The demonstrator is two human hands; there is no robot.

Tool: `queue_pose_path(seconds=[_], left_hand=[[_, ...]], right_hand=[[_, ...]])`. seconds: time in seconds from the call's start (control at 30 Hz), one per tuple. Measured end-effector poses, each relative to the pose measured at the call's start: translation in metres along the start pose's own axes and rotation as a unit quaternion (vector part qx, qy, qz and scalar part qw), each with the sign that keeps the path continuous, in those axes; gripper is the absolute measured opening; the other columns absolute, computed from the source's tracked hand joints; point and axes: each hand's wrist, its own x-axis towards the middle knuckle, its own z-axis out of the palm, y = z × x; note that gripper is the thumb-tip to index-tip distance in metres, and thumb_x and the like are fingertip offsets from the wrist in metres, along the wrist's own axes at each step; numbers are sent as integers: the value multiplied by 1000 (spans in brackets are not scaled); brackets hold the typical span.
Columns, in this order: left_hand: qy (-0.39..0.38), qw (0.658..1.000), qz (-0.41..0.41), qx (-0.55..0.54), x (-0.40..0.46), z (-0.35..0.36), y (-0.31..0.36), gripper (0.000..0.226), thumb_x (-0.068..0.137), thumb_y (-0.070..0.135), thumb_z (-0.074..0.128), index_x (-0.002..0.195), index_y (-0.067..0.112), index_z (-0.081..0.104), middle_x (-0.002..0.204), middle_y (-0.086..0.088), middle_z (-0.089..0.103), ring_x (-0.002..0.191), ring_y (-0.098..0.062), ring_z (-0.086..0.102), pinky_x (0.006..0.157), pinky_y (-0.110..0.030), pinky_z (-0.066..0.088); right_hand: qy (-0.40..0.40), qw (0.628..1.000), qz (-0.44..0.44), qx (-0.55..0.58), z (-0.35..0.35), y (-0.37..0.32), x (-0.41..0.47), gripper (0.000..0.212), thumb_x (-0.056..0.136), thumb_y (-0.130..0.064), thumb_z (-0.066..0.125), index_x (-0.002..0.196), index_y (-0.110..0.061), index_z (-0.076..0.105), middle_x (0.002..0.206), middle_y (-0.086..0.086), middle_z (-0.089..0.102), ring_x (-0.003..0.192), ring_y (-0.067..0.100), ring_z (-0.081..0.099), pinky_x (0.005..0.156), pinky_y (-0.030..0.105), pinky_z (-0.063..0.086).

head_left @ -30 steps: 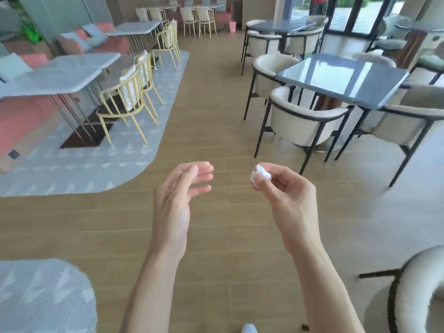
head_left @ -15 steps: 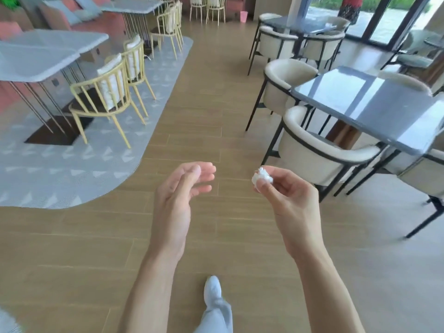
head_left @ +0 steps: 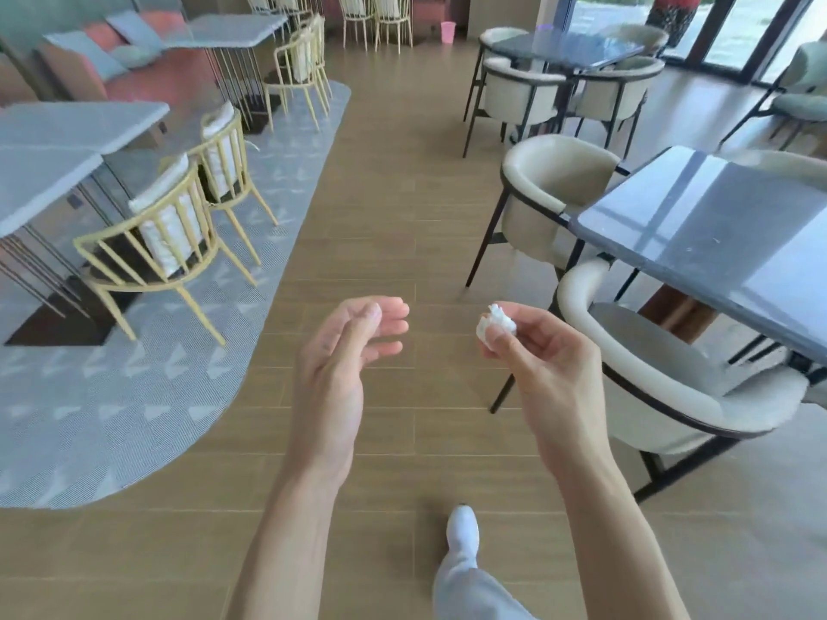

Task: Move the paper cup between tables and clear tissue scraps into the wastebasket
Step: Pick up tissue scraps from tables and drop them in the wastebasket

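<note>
The right hand (head_left: 543, 364) pinches a small white tissue scrap (head_left: 496, 326) between the thumb and the fingertips. The scrap is crumpled into a little ball and sticks up above the fingers. It is held in the air over the wooden floor (head_left: 394, 208), not touching anything else.

The left hand (head_left: 340, 355) is beside it, a little apart. Its fingers are loose and softly bent, and it holds nothing. Its palm faces toward the right hand.

Far away, at the back of the room, a small pink wastebasket (head_left: 448, 31) stands on the floor next to some yellow chairs. It is well apart from both hands.

To the right there is a dark shiny surface (head_left: 716, 234) with cream round chairs (head_left: 662, 378) around it. Another dark surface (head_left: 568, 49) with more cream chairs stands farther back. To the left there are grey surfaces (head_left: 53, 140) with yellow chairs (head_left: 156, 243) on a grey rug (head_left: 112, 396). A pink sofa with grey pillows (head_left: 103, 51) is behind them.

At the bottom, a leg in light trousers and a white shoe (head_left: 463, 530) steps on the floor. No paper cup can be seen in this view
</note>
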Motion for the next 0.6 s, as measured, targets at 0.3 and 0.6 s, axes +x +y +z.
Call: queue_pose_path(seconds=[0.3,0.6], left_hand=[[33,999,13,4,252,72,-48,25,94,26,53,94,13,75,107,-10,78,105,-30,72,92,-47,57],[52,998,21,-10,464,133,-78,25,94,26,53,94,15,75,106,-7,78,104,-27,73,92,-46,57]], right_hand=[[-8,1000,-16,12,38,20,280,8,95,-9,72,101,-10,77,80,5,76,74,8,69,79,20,56],[-68,997,-24,-10,89,12,498,7,96,-19,72,101,-19,77,83,1,77,74,6,70,75,15,53]])
